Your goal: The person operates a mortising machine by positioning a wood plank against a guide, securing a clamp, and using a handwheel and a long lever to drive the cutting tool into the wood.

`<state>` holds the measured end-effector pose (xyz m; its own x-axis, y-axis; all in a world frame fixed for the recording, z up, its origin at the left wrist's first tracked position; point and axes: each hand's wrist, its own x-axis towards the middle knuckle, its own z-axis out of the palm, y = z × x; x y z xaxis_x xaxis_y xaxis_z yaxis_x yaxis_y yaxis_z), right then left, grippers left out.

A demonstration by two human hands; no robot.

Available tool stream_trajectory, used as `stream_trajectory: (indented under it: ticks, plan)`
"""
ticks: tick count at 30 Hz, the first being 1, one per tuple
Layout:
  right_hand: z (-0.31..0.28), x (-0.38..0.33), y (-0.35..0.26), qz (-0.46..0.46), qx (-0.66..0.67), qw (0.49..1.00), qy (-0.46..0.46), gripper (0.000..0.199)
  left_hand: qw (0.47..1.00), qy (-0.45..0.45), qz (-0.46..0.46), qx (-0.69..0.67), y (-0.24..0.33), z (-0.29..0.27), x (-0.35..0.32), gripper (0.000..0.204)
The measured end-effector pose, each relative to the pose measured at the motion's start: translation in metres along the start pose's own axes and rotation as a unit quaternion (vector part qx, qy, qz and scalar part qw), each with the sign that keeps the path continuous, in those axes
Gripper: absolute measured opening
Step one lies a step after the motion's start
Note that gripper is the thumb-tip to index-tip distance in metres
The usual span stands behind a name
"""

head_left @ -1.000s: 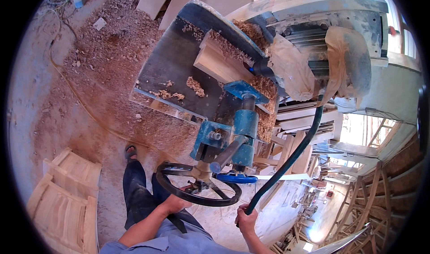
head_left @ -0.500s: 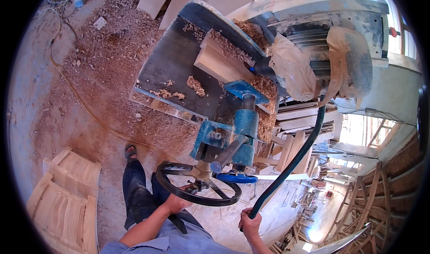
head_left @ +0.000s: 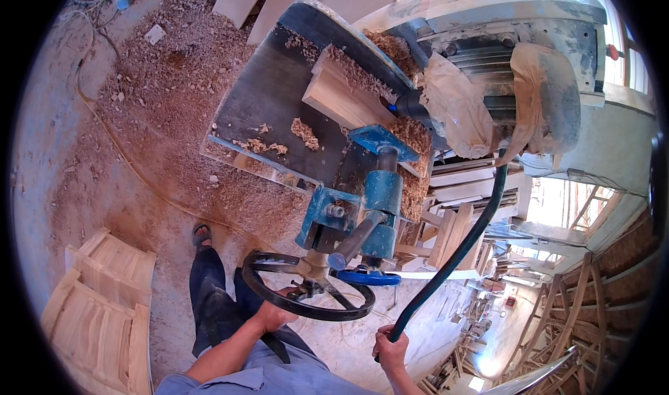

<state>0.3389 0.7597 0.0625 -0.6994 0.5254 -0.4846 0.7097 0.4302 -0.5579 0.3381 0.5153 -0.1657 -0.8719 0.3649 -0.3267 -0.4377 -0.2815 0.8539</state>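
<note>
near left, left hand (head_left: 268, 317) closed on black wheel (head_left: 306, 294) rim. near right, right hand (head_left: 390, 346) wrapped around dark lever (head_left: 456, 252). farther off, wood block (head_left: 341, 102) lying on sawdust-strewn machine table (head_left: 272, 109).

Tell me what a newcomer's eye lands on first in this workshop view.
The big grey woodworking machine fills the upper right, its dark steel table carrying a pale wooden block amid wood shavings. Below it, the left hand grips a black spoked handwheel on a blue clamp assembly, while the right hand holds a long dark curved lever.
</note>
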Motion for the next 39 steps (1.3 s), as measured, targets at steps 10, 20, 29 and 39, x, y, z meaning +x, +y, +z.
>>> stream_trajectory:
  ticks: [10, 20, 29, 39]
  plan:
    - [-0.006, -0.008, -0.010, 0.009, -0.016, 1.000, 0.002, 0.006, 0.999, -0.008, -0.024, -0.042, 0.006, 0.000, 0.000, 0.063]
    - [-0.008, -0.009, -0.011, 0.013, -0.017, 1.000, -0.005, 0.008, 0.999, -0.007, -0.005, -0.044, -0.006, 0.001, 0.001, 0.062]
    - [-0.010, -0.011, -0.014, 0.014, -0.022, 1.000, -0.005, 0.008, 0.998, -0.047, -0.023, -0.035, -0.012, -0.002, 0.000, 0.048]
    - [-0.015, -0.009, -0.009, 0.036, -0.007, 0.999, -0.010, 0.009, 0.963, -0.205, -0.154, -0.082, 0.009, 0.073, 0.016, 0.023]
